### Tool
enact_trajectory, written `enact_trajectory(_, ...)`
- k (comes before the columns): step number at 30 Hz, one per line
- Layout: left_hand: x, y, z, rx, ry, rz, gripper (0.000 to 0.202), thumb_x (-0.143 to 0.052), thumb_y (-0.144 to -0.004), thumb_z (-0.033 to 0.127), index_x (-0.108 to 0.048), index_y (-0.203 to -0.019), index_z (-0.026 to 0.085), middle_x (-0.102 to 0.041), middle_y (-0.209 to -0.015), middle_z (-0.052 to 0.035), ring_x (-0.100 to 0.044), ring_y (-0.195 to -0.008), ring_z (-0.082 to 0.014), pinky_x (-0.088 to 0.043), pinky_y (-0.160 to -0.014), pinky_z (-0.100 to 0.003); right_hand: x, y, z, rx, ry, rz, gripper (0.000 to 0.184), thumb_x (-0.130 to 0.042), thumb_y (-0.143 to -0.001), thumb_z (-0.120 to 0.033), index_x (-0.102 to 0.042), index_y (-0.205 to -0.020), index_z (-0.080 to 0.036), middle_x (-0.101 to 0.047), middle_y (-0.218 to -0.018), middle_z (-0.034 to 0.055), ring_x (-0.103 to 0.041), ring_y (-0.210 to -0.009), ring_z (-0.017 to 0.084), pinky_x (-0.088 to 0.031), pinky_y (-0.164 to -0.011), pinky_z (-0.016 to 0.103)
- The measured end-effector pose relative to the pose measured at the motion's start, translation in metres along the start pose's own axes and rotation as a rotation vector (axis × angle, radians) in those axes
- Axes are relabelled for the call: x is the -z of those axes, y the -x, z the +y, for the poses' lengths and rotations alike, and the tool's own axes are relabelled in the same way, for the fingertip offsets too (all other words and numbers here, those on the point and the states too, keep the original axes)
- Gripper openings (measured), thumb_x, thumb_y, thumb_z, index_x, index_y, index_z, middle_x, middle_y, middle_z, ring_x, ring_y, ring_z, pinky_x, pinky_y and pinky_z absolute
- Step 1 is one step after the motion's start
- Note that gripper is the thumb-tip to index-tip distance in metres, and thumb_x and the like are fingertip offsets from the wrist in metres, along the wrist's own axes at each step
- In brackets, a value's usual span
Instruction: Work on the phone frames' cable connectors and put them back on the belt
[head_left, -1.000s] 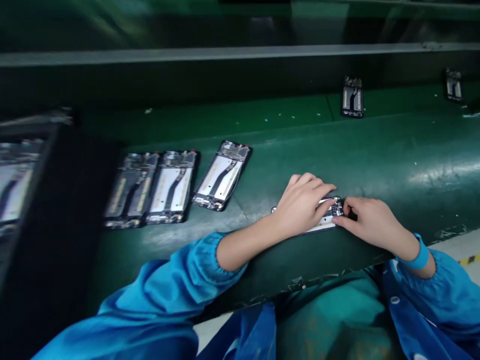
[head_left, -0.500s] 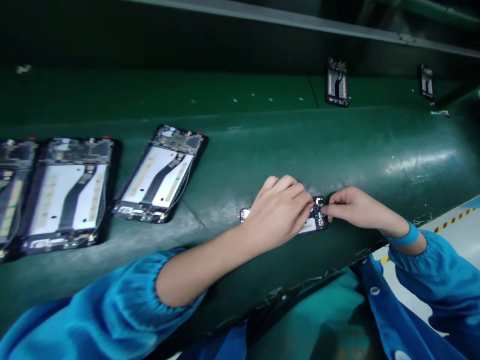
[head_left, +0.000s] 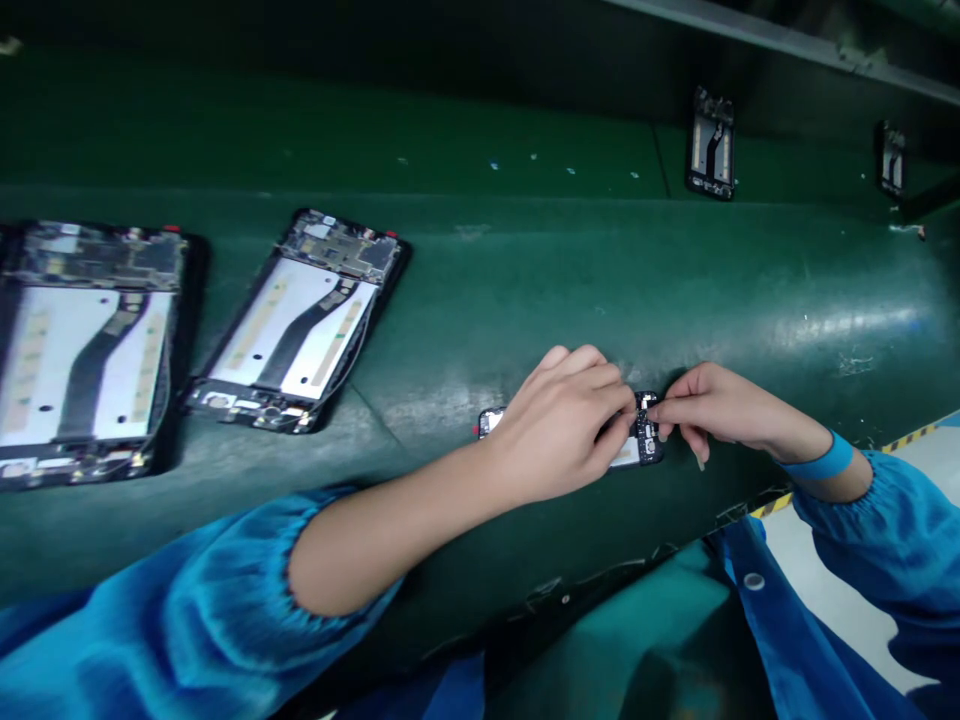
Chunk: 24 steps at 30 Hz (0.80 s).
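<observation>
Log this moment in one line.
left hand: across opened smartphone | right hand: at its right end | surroundings: other opened smartphones on green worktop

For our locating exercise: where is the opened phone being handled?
In the head view, the opened phone lies right of centre on the green bench, partly under the left hand.

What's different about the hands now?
The left hand curled and drew back from the end of the open phone. The right hand, wider before, now pinches there. The view shifted too. The left hand stayed over that phone; the other phones in view stayed on the green bench.
</observation>
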<state>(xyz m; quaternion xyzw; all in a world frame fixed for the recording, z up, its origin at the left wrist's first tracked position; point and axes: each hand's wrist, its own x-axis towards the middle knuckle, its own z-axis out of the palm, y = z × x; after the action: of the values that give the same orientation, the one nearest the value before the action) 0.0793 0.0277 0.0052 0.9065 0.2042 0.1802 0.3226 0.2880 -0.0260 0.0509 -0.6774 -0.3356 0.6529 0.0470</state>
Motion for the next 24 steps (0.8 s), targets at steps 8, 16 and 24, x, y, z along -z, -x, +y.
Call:
enact_trajectory(8,0.000,0.002,0.001,-0.018,-0.018,0.030,0.031,-0.048,-0.101,0.026,-0.071,-0.081,0.018,-0.063,-0.072,-0.0023,-0.053,-0.081,-0.0195,-0.032,-0.075,-0.036,0.002,-0.001,0.009,0.034,0.022,0.004,0.029,-0.070,-0.088,-0.036,-0.071,-0.065,-0.018,-0.061,-0.042,-0.0012,-0.047,-0.033,0.007,-0.027,-0.036,0.020)
enact_trajectory(16,0.002,0.002,0.001,-0.019,0.001,0.060,0.028,-0.049,-0.101,0.026,-0.070,-0.082,0.019,-0.066,-0.074,-0.0018,-0.056,-0.084,-0.0200,-0.033,-0.077,-0.037,0.002,0.000,0.008,0.033,0.052,-0.004,0.031,-0.068,-0.091,-0.036,-0.070,-0.067,-0.018,-0.062,-0.044,-0.0010,-0.046,-0.034,0.007,-0.027,-0.037,0.021)
enact_trajectory(24,0.001,0.002,0.000,-0.013,0.012,0.078,0.028,-0.050,-0.102,0.028,-0.070,-0.085,0.019,-0.067,-0.076,-0.0020,-0.057,-0.087,-0.0205,-0.032,-0.077,-0.036,0.001,0.002,0.010,0.057,0.065,0.027,0.031,-0.069,-0.090,-0.039,-0.069,-0.068,-0.018,-0.063,-0.045,-0.0010,-0.047,-0.035,0.007,-0.031,-0.040,0.021)
